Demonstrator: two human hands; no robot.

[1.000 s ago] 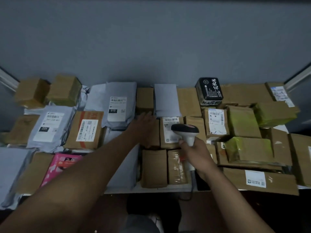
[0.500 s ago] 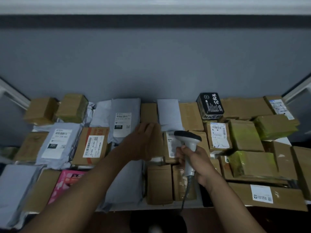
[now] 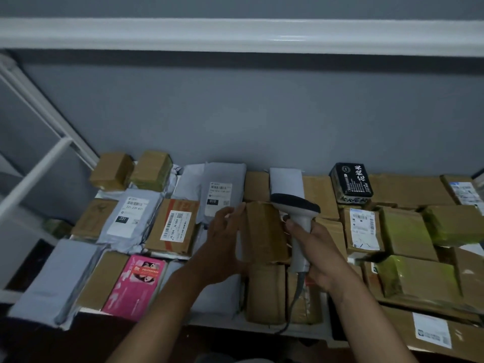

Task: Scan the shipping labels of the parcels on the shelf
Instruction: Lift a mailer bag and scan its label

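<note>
Lifting small carton [image 3: 263, 231] off shelf [image 3: 262, 326] | left grip [image 3: 222, 247] holds it | right grip [image 3: 318, 255] holds scanner [image 3: 298, 226]

parcels [image 3: 180, 226] crowd the shelf [image 3: 262, 326] edge to edge with no gaps between them, leaving open room only above them, below the white upper rail [image 3: 235, 35].

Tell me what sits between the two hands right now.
In the head view, a brown cardboard parcel is between them. The left hand grips its left side; the right hand, holding the scanner, is just to its right.
</note>
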